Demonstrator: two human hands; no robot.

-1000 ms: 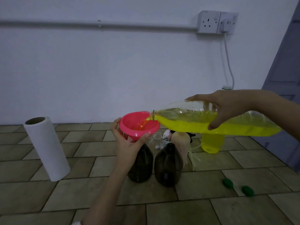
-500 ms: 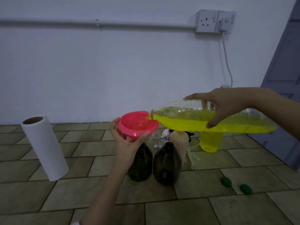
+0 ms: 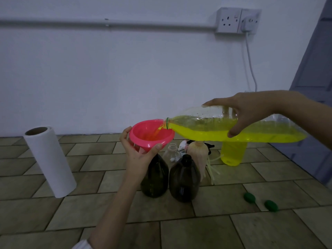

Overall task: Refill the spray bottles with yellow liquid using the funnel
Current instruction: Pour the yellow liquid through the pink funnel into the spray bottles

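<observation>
Right hand [image 3: 251,112] grips the tilted clear bottle [image 3: 233,130], yellow liquid streaming into the pink funnel [image 3: 151,134]; left hand [image 3: 138,155] pinches it steady over the dark spray bottle [image 3: 154,178].

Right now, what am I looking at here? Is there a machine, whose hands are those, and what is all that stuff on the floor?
There is no machine. A person wears a camera on the head, so you look down at their own two hands. The left hand holds a pink funnel set in the neck of a dark spray bottle. The right hand grips a large clear bottle tipped nearly flat, and yellow liquid runs from it into the funnel. On the tiled floor stand a second dark bottle, a small clear bottle, another bottle of yellow liquid and a paper towel roll. Two green caps lie to the right.
</observation>
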